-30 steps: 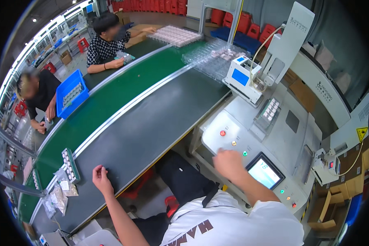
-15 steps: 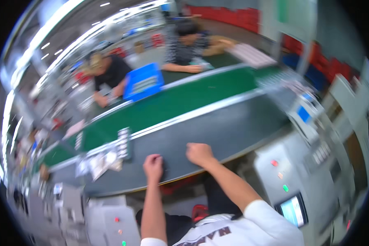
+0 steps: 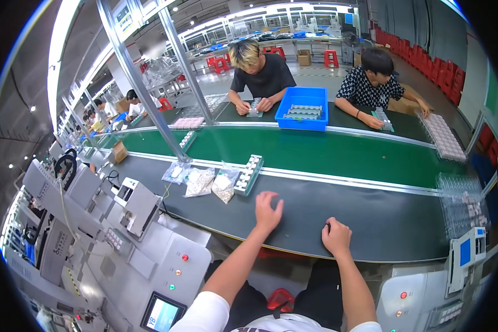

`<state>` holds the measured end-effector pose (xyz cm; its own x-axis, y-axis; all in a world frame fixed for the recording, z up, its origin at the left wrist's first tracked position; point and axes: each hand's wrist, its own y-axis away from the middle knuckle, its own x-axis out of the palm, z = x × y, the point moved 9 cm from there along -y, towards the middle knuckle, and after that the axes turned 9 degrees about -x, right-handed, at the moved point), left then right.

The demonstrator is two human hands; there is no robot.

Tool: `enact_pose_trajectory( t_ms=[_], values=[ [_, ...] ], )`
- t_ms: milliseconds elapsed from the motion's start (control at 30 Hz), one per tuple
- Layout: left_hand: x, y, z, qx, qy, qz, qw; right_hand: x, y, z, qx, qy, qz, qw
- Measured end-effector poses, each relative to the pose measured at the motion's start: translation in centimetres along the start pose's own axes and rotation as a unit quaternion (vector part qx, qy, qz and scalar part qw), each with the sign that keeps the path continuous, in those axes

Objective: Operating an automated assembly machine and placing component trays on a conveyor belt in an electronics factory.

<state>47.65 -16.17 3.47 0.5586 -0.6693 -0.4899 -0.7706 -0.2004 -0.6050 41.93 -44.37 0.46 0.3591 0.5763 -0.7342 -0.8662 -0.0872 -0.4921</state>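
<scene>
My left hand [image 3: 267, 210] lies flat on the dark conveyor belt [image 3: 382, 213] with its fingers spread and nothing in it. My right hand [image 3: 336, 236] rests as a loose fist on the same belt, near its front edge, empty. To the left of my left hand a narrow green tray of small white parts [image 3: 248, 174] lies on the belt beside several clear plastic bags of small parts [image 3: 200, 181].
A green belt [image 3: 337, 152] runs behind. Two people sit across it, with a blue bin [image 3: 303, 115] between them. Clear trays [image 3: 462, 205] are stacked at right. Grey machines with buttons and screens stand at left [image 3: 141, 207] and right [image 3: 463, 255].
The view has swung left. My right hand left the machine panel at right and came down onto the dark belt beside my left hand.
</scene>
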Motion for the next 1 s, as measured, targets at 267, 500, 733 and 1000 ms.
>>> enact_pose_trajectory(
  t_ms=[267,500,733,1000],
  values=[
    [2.9,-12.8,9.0,-0.049,-0.408,0.082,0.908,-0.8,-0.4,-0.6,0.017,0.005,0.000,1.000],
    [4.0,-13.8,14.1,-0.150,-0.505,0.224,0.820,0.0,0.5,-1.6,0.014,-0.006,0.007,1.000],
    [4.9,-13.4,11.1,-0.225,-0.447,0.235,0.833,-0.1,1.0,-2.6,0.020,-0.002,-0.007,1.000],
    [9.2,-2.9,-7.0,0.068,-0.208,0.299,0.929,-1.5,1.1,-4.3,0.080,-0.121,-0.089,0.985]
  ],
)
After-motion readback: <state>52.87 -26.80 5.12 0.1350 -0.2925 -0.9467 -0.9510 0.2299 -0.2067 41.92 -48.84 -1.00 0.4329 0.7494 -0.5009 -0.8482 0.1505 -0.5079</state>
